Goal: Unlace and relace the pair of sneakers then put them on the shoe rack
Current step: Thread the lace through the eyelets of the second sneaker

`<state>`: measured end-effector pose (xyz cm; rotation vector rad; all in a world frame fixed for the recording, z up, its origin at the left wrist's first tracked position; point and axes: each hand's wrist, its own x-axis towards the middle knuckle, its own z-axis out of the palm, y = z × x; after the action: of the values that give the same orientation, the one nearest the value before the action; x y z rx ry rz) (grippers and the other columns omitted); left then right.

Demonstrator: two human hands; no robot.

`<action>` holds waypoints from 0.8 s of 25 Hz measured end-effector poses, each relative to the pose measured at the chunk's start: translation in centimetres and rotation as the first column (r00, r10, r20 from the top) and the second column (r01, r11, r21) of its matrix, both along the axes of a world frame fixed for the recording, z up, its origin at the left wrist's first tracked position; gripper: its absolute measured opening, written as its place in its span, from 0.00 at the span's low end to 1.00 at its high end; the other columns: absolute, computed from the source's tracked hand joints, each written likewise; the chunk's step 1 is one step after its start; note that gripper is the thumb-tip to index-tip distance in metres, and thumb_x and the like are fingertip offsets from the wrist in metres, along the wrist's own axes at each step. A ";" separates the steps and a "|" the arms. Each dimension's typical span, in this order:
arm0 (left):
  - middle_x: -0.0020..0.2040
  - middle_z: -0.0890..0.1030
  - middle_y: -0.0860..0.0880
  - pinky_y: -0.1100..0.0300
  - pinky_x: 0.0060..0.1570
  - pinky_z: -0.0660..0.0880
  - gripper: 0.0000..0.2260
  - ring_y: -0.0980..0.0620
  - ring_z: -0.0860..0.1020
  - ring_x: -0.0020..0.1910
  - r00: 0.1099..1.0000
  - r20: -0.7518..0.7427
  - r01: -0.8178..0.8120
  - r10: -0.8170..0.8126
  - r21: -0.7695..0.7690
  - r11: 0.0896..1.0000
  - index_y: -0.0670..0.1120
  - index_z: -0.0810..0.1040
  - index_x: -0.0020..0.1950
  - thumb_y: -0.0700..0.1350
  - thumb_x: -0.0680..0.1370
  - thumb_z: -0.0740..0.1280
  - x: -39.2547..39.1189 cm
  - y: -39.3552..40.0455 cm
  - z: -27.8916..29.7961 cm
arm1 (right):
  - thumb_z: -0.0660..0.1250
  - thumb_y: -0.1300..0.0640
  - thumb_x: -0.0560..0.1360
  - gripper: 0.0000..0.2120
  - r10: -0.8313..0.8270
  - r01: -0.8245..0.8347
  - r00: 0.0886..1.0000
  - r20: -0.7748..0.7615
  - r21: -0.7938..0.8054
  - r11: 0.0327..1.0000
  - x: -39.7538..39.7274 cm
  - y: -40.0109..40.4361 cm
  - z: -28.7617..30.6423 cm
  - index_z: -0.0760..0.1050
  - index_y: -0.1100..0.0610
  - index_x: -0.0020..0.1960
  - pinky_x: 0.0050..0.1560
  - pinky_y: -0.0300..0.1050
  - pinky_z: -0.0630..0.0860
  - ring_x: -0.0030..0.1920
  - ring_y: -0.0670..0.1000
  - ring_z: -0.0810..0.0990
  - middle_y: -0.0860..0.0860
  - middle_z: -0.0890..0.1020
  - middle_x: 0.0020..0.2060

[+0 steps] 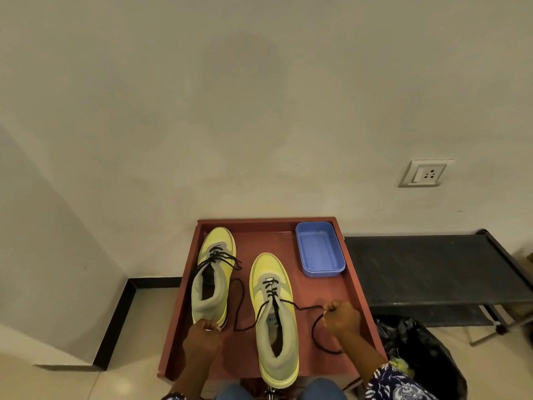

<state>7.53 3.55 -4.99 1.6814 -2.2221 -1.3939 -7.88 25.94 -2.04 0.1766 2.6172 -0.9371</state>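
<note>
Your red tray (350,280) holds two sneakers (215,272) and one empty blue tub (319,249); your right hand (341,316) pinches a black lace (305,308), and your left hand (203,332) grips the left sneaker's heel.

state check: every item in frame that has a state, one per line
left sneaker: upright on tray, laced, lace ends loose
right sneaker: upright on tray, partly laced, both lace ends pulled out sideways
left hand: grip closed on one lace end
right hand: grip closed on the other lace end
blue tub: open, empty
red tray: holds both sneakers and tub
shoe rack: top shelf bare
</note>
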 end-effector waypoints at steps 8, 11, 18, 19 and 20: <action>0.48 0.82 0.41 0.57 0.46 0.71 0.07 0.41 0.78 0.48 1.000 0.022 -0.019 0.019 -0.001 1.000 0.44 0.79 0.50 0.40 0.74 0.64 0.1 0.0 -0.2 | 0.64 0.63 0.75 0.08 -0.008 0.008 1.000 0.004 -0.051 0.999 0.0 -0.2 -0.6 0.82 0.63 0.49 0.44 0.38 0.68 0.52 0.59 0.80 0.60 0.83 0.49; 0.48 0.81 0.41 0.57 0.46 0.70 0.07 0.40 0.78 0.48 1.000 0.025 0.012 -0.012 -0.014 1.000 0.42 0.79 0.50 0.40 0.75 0.63 0.0 0.1 0.0 | 0.65 0.63 0.75 0.08 -0.031 0.030 0.999 -0.008 -0.080 0.996 0.1 -0.2 -0.3 0.81 0.65 0.50 0.43 0.38 0.66 0.52 0.59 0.80 0.61 0.83 0.49; 0.51 0.80 0.39 0.57 0.47 0.69 0.08 0.39 0.77 0.51 1.000 0.024 0.009 -0.009 -0.008 1.000 0.39 0.78 0.51 0.40 0.76 0.63 -0.7 0.7 0.7 | 0.65 0.63 0.74 0.08 -0.084 0.079 0.995 -0.046 -0.107 0.991 0.2 0.0 0.4 0.81 0.67 0.42 0.42 0.40 0.65 0.48 0.61 0.80 0.64 0.83 0.44; 0.51 0.80 0.39 0.56 0.48 0.70 0.08 0.39 0.77 0.52 1.000 0.015 0.005 -0.005 0.003 1.000 0.39 0.78 0.51 0.40 0.75 0.63 -0.8 0.8 0.8 | 0.65 0.63 0.74 0.08 -0.086 0.081 0.995 -0.047 -0.109 0.991 0.3 0.0 0.5 0.81 0.66 0.43 0.42 0.40 0.65 0.48 0.61 0.80 0.63 0.83 0.44; 0.52 0.80 0.39 0.55 0.49 0.70 0.08 0.38 0.77 0.52 1.000 0.008 0.001 -0.001 0.013 1.000 0.39 0.78 0.51 0.41 0.75 0.64 -0.9 1.0 0.9 | 0.65 0.63 0.74 0.08 -0.088 0.083 0.995 -0.046 -0.112 0.990 0.2 0.0 0.6 0.81 0.66 0.44 0.43 0.39 0.66 0.49 0.61 0.80 0.63 0.83 0.45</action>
<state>6.58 4.54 -4.05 1.6923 -2.2235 -1.4077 -7.64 25.92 -1.46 0.2416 2.6136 -1.1258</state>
